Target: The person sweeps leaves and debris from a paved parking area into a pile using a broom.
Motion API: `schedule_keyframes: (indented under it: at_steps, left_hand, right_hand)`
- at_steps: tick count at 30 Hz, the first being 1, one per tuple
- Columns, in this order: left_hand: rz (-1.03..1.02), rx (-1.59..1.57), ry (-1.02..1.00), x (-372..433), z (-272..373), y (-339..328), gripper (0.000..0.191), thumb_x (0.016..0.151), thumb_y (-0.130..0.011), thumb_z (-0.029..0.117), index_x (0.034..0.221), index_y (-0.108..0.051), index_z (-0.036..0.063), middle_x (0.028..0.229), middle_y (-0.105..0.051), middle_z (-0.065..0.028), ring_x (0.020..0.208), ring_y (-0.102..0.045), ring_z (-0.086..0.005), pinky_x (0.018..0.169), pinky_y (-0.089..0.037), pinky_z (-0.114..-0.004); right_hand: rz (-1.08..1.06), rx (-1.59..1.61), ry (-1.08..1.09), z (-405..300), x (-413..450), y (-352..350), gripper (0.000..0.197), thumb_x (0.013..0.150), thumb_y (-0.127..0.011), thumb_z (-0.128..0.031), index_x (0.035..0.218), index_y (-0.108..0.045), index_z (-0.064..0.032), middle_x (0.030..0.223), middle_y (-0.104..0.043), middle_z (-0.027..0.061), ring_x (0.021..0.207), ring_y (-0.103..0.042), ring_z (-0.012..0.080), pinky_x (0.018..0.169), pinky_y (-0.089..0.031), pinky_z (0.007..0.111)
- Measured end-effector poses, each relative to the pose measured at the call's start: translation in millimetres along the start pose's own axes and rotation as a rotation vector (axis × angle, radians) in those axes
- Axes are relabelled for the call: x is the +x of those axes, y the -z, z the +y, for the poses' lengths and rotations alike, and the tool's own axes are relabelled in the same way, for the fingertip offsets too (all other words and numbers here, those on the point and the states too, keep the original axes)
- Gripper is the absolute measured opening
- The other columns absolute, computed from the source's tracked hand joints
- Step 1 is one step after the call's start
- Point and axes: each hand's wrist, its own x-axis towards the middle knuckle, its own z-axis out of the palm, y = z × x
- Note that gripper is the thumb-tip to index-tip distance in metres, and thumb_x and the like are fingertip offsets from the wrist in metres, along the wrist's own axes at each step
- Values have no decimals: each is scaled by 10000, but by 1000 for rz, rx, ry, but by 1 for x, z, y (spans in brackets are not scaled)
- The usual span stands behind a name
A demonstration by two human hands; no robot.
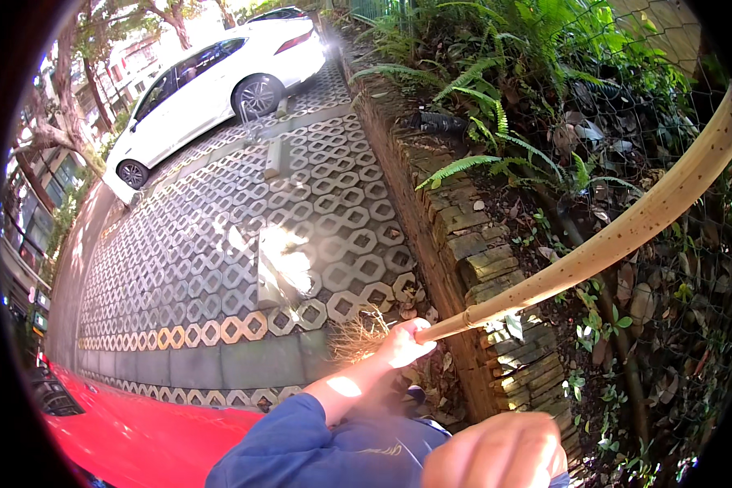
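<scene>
My left hand (405,344) is closed around the lower part of a bamboo broom handle (561,274). From that grip the pole rises to the upper right, thickening towards the camera. Dry twig bristles (360,337) fan out just beyond my left wrist, low over the paving and leaves; where they join the handle is hidden. At the bottom edge is my right hand (494,451), close to the camera and slightly blurred. Its fingers are curled, and it is apart from the visible stretch of pole. I cannot see into its palm.
A low brick edging (494,268) borders a planted bed with ferns (463,168) and a wire fence (653,36). Perforated paving (219,244) has concrete wheel stops (273,158). A white car (213,91) stands ahead; a red car (152,433) is close at left. Fallen leaves (445,384) lie along the bricks.
</scene>
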Motion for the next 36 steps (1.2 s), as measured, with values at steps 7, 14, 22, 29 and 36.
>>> schedule_keyframes:
  at_steps: [7, 14, 22, 29, 36]
  left_hand:
    - [-85, -13, 26, -2, -7, -4, 224, 709, -674, 188, 879, -580, 77, 766, -587, -41, 724, -561, -137, 663, -448, -278]
    - [-310, 127, -9, -10, -2, -35, 185, 695, -649, 186, 837, -576, 93, 780, -576, -85, 733, -573, -234, 640, -447, -330]
    - [-400, -29, -270, -25, -33, -79, 135, 698, -586, 157, 724, -489, 67, 710, -503, -91, 669, -513, -272, 598, -396, -354]
    - [-448, -55, -290, -33, -29, -84, 105, 733, -578, 97, 752, -482, 58, 725, -472, -64, 677, -477, -205, 621, -389, -319]
    - [-251, 24, -526, -34, -35, -80, 224, 698, -610, 145, 868, -491, 62, 828, -489, -97, 792, -499, -273, 668, -415, -362]
  right_hand:
    - [671, -896, -1, -52, -86, 9, 138, 811, -538, -15, 677, -511, 3, 652, -556, 125, 486, -505, 174, 389, -398, 258]
    - [1251, -1055, 34, -77, -147, 27, 176, 812, -458, 18, 986, -482, 1, 786, -566, 107, 639, -551, 174, 566, -484, 275]
    - [806, -1283, 29, -117, -160, 20, 648, 769, -613, -404, 1223, -397, 5, 1199, -447, 254, 1070, -475, 361, 880, -403, 472]
    - [661, -1255, -27, -102, -134, 24, 494, 813, -568, -365, 1144, -460, -15, 1030, -536, 242, 914, -546, 341, 777, -455, 463]
    - [665, -1111, -79, -98, -129, 27, 411, 830, -556, -332, 1089, -488, -21, 933, -569, 227, 831, -569, 337, 727, -472, 465]
